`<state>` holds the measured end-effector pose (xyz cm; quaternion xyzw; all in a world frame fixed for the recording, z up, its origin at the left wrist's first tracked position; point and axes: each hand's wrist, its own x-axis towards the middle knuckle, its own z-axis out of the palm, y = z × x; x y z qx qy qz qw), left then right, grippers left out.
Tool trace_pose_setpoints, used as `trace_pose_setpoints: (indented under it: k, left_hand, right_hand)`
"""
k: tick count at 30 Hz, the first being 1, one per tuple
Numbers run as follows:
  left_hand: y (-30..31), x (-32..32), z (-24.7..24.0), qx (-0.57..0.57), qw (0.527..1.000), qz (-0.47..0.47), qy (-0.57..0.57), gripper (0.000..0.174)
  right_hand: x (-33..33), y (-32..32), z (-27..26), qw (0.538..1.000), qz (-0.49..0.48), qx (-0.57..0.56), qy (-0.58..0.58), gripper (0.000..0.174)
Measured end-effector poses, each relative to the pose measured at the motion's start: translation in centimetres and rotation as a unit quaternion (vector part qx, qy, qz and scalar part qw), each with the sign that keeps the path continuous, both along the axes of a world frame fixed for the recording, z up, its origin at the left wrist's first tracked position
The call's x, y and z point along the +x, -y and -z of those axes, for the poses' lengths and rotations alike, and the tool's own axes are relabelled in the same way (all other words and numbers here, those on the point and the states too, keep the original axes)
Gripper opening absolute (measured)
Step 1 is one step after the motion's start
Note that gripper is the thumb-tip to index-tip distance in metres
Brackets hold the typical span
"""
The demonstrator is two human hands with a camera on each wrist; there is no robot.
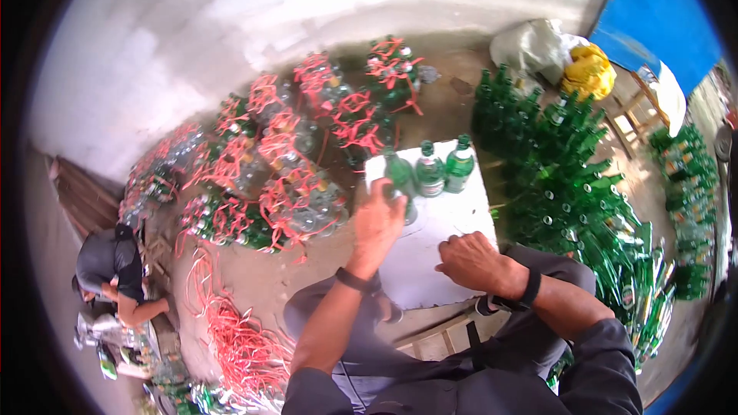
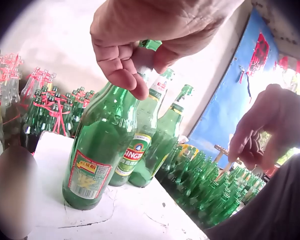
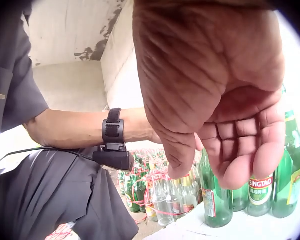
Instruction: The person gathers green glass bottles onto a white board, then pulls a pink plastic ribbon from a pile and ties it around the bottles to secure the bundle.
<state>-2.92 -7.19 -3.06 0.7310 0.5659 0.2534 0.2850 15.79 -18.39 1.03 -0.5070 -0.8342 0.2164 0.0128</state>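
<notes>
Three green glass bottles stand in a row at the far edge of a white tabletop (image 1: pixel 442 238). My left hand (image 1: pixel 379 215) grips the neck of the leftmost green bottle (image 1: pixel 400 175). In the left wrist view its fingers (image 2: pixel 132 75) pinch the top of that bottle (image 2: pixel 102 145), which stands upright on the white surface. The other two bottles (image 1: pixel 429 171) (image 1: pixel 460 163) stand just to its right, untouched. My right hand (image 1: pixel 470 259) rests on the tabletop nearer to me, its fingers (image 3: pixel 240 160) loosely curled and holding nothing.
Bundles of bottles tied with red string (image 1: pixel 292 177) cover the floor to the left and beyond. Many loose green bottles (image 1: pixel 569 177) crowd the right side. A pile of red string (image 1: pixel 238 338) lies at lower left, near another person (image 1: pixel 115 269). A white sack (image 1: pixel 534 46) sits far right.
</notes>
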Motion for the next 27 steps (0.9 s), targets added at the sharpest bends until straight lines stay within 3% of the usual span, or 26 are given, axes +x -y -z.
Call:
trace_pose_setpoints:
  k: [4,6,8,10,15,19,20,22,23,27]
  left_hand:
    - [0.5,0.1,-0.4,0.022,1.000,-0.010,0.007,0.055]
    - [0.3,0.0,0.0,0.103,0.994,0.017,0.027,0.059]
    - [0.3,-0.2,-0.2,0.067,0.998,0.013,-0.006,0.064]
    - [0.4,-0.3,-0.4,0.119,0.992,0.019,-0.023,0.067]
    - [0.7,-0.6,-2.0,0.014,1.000,0.012,0.006,0.070]
    - [0.9,-1.4,-2.7,-0.001,1.000,-0.017,0.009,0.072]
    - [0.9,-1.9,-2.2,0.042,0.999,-0.013,0.021,0.071]
    - [1.0,-2.6,-2.1,0.149,0.988,-0.007,0.050,0.070]
    - [1.9,-3.3,-3.2,0.042,0.998,-0.031,0.046,0.068]
    - [2.9,-5.3,-2.3,0.090,0.993,-0.023,0.072,0.066]
  right_hand:
    - [-0.3,-0.1,0.3,1.000,-0.009,0.014,0.001,0.030]
    - [-0.4,-0.2,-0.3,1.000,0.006,0.002,0.017,0.030]
    - [-0.4,-0.5,-0.9,1.000,0.005,-0.005,0.016,0.031]
    - [-0.2,-0.8,-1.3,0.999,0.031,-0.019,-0.006,0.032]
    - [0.7,-1.8,-1.9,0.997,0.054,0.008,-0.055,0.031]
    - [0.9,-2.1,-3.1,0.980,0.103,0.024,-0.167,0.030]
    - [0.9,-2.1,-3.7,0.981,0.089,0.029,-0.169,0.030]
    - [0.7,-2.1,-5.5,0.964,0.097,0.059,-0.242,0.028]
    - [0.0,-2.0,-7.6,0.958,0.092,0.084,-0.260,0.029]
    - [-0.3,0.0,-15.5,0.937,0.094,0.114,-0.316,0.042]
